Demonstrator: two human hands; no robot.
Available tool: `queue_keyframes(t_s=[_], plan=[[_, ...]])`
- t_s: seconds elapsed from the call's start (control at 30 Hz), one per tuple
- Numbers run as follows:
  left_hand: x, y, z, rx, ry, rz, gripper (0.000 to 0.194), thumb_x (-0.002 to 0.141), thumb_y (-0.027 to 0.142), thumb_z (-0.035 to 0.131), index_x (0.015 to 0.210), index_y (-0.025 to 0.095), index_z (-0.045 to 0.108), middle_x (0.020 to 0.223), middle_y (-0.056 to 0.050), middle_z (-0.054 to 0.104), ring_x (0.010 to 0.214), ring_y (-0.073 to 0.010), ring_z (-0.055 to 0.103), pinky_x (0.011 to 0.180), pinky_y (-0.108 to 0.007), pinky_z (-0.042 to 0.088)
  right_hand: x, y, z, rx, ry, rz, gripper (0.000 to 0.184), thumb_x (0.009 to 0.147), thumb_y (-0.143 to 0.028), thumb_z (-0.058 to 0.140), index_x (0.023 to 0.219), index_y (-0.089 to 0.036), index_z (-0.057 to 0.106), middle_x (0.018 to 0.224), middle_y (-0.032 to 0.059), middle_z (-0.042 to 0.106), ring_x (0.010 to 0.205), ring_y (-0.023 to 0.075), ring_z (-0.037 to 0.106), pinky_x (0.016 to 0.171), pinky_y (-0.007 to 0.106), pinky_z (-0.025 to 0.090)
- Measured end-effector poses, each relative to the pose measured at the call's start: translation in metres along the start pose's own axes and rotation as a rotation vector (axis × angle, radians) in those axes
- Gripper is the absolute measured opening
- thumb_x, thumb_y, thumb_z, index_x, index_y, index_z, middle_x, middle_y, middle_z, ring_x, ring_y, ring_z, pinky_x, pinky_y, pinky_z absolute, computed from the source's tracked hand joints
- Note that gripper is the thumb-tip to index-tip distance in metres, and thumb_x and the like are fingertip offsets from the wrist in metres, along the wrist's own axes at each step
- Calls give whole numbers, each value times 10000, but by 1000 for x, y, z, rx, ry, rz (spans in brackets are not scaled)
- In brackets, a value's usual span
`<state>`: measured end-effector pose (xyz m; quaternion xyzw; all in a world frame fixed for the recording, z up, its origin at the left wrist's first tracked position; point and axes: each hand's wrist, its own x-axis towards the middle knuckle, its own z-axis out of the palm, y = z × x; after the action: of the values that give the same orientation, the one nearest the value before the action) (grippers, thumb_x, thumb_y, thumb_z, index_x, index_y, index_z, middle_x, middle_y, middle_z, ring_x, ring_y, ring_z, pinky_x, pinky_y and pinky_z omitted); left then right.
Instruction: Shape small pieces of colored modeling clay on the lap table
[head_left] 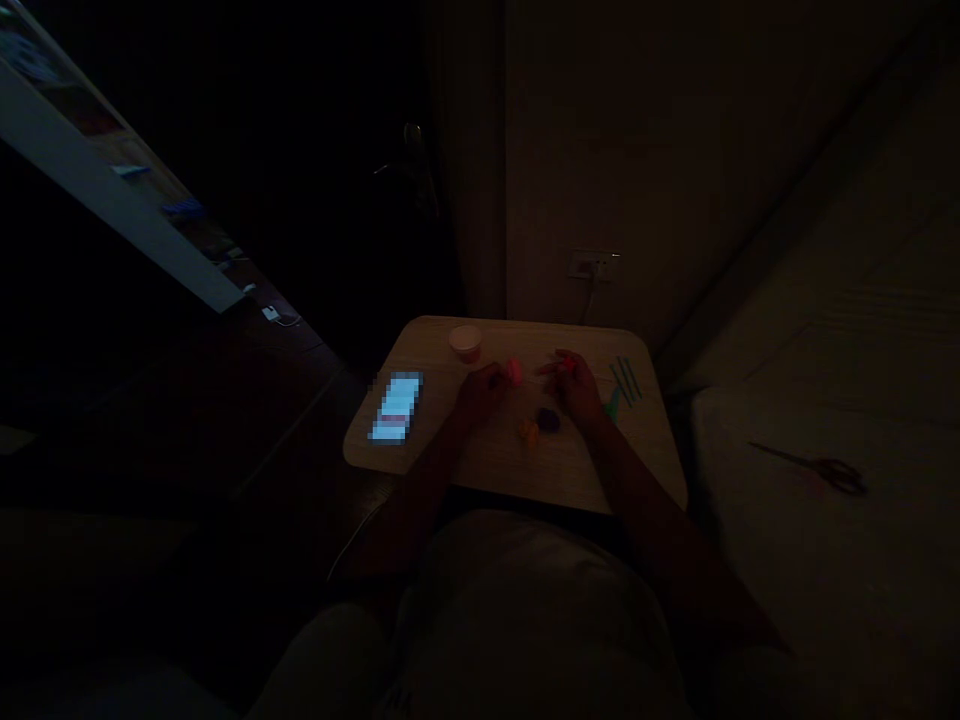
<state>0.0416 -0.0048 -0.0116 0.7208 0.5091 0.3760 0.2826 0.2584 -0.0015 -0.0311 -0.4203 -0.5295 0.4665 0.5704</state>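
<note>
In dim light, my left hand [482, 392] has its fingers drawn together at the edge of a round pink lump [514, 372] that looks like modelling clay. My right hand [576, 388] is bent around a small red piece [568, 364] of similar stuff, its index finger reaching left. Between my forearms lie an orange lump [528, 432] and a dark purple lump [549, 419]. Beside my right wrist is a green tool [612, 405], partly hidden by the wrist. Teal sticks [627, 382] lie farther right.
A pinkish tub [466, 343] stands at the back left of the small wooden table [435, 455]. A lit phone [396, 408] lies on its left side. Scissors [817, 467] rest on a pale surface to the right. A wall socket [592, 264] with a cable is behind.
</note>
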Motion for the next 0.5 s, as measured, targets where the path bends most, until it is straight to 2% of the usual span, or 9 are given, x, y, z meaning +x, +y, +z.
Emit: queue_keyframes(t_s=[0.1, 0.23, 0.5], plan=[[0, 0, 0, -1, 1, 8, 161, 900, 299, 554, 803, 187, 617, 738, 19, 609, 676, -130, 521, 641, -259, 370, -2, -2, 1, -3, 23, -26, 459, 892, -669, 552, 1073, -253, 482, 989, 70, 744, 544, 127, 542, 526, 271, 433], [0, 0, 1, -16, 3, 22, 140, 896, 279, 552, 809, 187, 613, 740, 21, 610, 679, -129, 532, 642, -260, 368, -4, -6, 0, -66, -30, -50, 427, 911, -657, 547, 981, -235, 544, 969, 75, 753, 545, 129, 547, 523, 272, 435], [-1, 2, 0, 14, 2, -3, 145, 892, 295, 570, 822, 181, 625, 754, 11, 622, 683, -135, 532, 650, -262, 379, -5, -14, 1, -54, -20, -7, 426, 890, -616, 607, 1088, -239, 606, 918, 55, 727, 548, 151, 584, 486, 278, 421]])
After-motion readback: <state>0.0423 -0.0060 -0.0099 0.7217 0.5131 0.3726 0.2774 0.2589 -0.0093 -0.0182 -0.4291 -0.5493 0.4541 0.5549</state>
